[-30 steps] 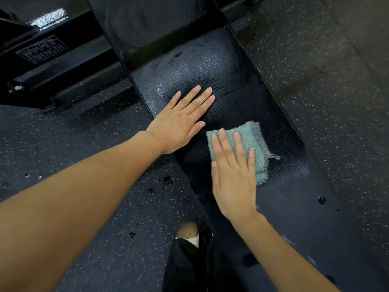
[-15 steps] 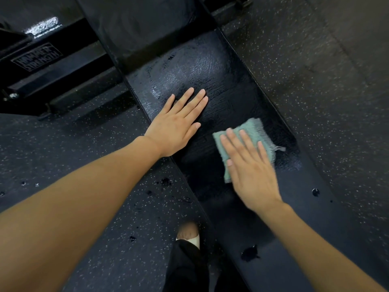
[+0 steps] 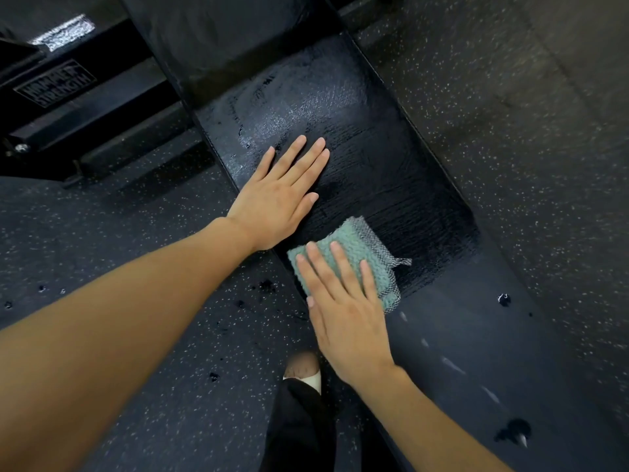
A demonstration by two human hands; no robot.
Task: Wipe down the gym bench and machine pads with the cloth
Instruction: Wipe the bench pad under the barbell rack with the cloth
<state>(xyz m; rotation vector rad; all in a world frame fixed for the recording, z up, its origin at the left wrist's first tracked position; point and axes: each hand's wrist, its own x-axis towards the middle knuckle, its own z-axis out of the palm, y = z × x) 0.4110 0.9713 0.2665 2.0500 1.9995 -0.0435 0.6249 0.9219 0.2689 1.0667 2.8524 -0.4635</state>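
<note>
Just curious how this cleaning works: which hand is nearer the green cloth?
Right. The right hand lies flat on the cloth; the left hand rests on the bench beside it.

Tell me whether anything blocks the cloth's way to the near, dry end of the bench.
Nothing solid does: only wet spots lie there. The right hand presses the cloth flat on the bench; the left hand rests flat farther up, off that path.

One head-worn wide-angle view looks steeply down and forward, close above the counter (image 3: 374,158) and speckled floor (image 3: 510,131); its edges seem bowed.
</note>
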